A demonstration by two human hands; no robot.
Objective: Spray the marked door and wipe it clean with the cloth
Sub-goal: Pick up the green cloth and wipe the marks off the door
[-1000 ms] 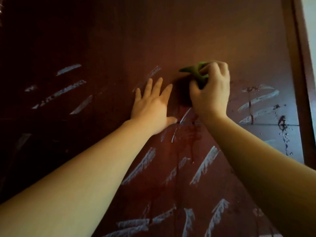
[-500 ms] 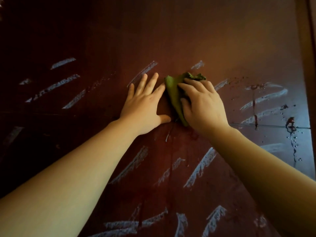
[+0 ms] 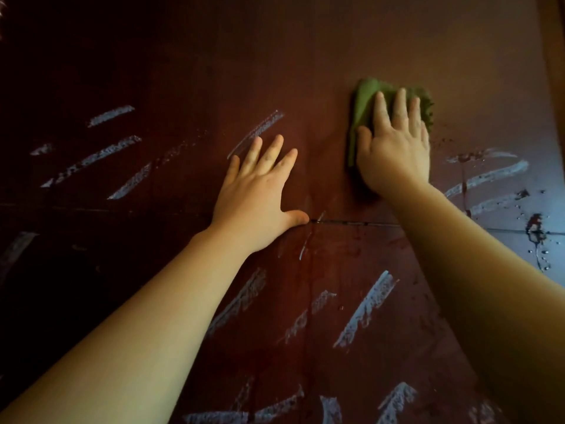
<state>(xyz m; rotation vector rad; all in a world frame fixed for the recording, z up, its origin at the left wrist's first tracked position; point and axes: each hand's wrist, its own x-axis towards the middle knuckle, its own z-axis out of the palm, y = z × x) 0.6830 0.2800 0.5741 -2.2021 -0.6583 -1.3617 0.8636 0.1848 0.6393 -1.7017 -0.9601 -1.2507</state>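
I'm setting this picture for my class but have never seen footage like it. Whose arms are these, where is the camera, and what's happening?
No machine here: these are a person's bare arms, filmed by a wide-angle camera worn on the head. The surface is a dark brown door, streaked with white marks and wet with droplets. The left hand lies flat on the door, holding nothing. The right hand presses a green cloth against it with straight fingers.

Cannot see the lower right part of the green cloth [image 3: 363, 99], covered by the right hand [image 3: 394, 148]. Cannot make out the door [image 3: 305, 56] surface at far left of the frame (too dark there). Cannot follow the lowest chalk marks [image 3: 331, 410] past the bottom edge.
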